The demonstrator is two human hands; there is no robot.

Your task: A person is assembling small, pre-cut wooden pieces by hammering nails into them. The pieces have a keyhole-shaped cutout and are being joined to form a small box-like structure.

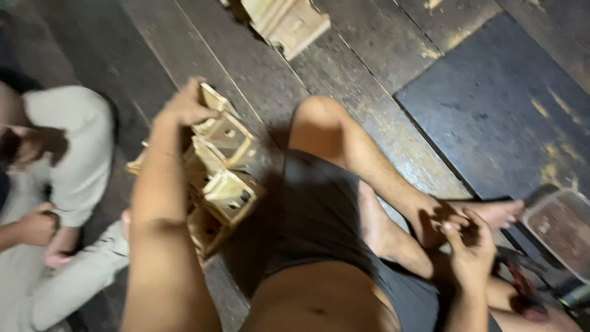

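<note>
My left hand (pixel 184 106) grips the top of a carved pale wooden piece (pixel 224 178) that stands tilted on the dark plank floor beside my left thigh. The piece is made of several box-like sections with small square holes. My right hand (pixel 470 243) hovers over my crossed legs near my foot (pixel 498 212), fingers curled; whether it holds something small I cannot tell. I sit cross-legged in dark shorts (pixel 319 209).
Another person in a pale shirt (pixel 74 154) sits at the left, hands close together. A second carved wooden piece (pixel 289 21) lies at the top. A clear plastic container (pixel 562 230) with brown contents sits at the right, next to a dark mat (pixel 498 104).
</note>
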